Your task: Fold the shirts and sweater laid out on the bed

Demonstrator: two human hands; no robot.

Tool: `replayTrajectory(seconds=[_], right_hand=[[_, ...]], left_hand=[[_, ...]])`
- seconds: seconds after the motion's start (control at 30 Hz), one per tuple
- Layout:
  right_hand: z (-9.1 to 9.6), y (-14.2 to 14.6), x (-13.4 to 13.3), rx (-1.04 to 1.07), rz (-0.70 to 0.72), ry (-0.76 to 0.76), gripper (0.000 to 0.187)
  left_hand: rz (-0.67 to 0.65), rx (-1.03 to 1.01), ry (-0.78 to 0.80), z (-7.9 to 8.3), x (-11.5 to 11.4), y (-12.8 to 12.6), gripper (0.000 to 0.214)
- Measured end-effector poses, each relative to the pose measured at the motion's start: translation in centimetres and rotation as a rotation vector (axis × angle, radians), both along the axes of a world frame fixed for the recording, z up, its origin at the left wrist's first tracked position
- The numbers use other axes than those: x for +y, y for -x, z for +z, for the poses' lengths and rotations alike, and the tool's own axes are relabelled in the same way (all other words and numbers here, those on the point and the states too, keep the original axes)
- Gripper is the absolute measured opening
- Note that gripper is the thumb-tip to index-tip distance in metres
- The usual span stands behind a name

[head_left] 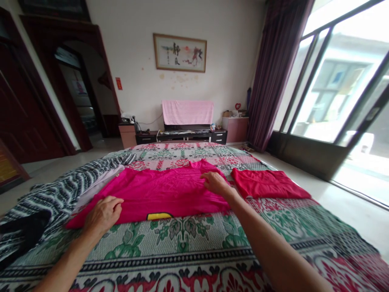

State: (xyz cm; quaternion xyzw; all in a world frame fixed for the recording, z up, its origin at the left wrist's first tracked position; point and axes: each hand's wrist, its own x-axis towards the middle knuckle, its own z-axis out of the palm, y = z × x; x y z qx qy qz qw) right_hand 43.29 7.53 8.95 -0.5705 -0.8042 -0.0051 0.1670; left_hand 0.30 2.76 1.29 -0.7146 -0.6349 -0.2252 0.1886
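A bright pink shirt lies spread across the bed, folded so that part of a yellow print shows at its near edge. My left hand rests on the shirt's near left part, fingers loosely bent and no cloth visibly gathered in them. Over the right part of the shirt is my right hand, its fingers apart and pointing left, the tips at the fabric. To the right lies a folded red garment, a little apart from the pink shirt.
A patterned bedspread covers the bed. At the left are a black-and-white striped cloth, a pale cloth and a black cloth. Beyond the bed stands a low cabinet; glass doors are on the right.
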Motion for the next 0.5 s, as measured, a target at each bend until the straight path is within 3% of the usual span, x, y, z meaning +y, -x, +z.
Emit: replayTrajectory(seconds=[0.17, 0.3, 0.4, 0.5], right_hand=[[-0.7, 3.4, -0.5, -0.056, -0.034, 0.125, 0.032], [-1.6, 5.0, -1.0, 0.001, -0.165, 0.002, 0.028], [-2.1, 5.3, -1.2, 0.036, -0.155, -0.09, 0.028], [-2.6, 5.1, -1.3, 0.028, -0.14, -0.066, 0.027]], left_hand=[[-0.011, 0.003, -0.004, -0.1, 0.1, 0.1, 0.036], [-0.01, 0.015, -0.002, -0.3, 0.1, 0.4, 0.035], [-0.014, 0.013, -0.006, -0.5, 0.3, 0.6, 0.037], [-0.02, 0.003, -0.007, -0.7, 0.4, 0.7, 0.036]])
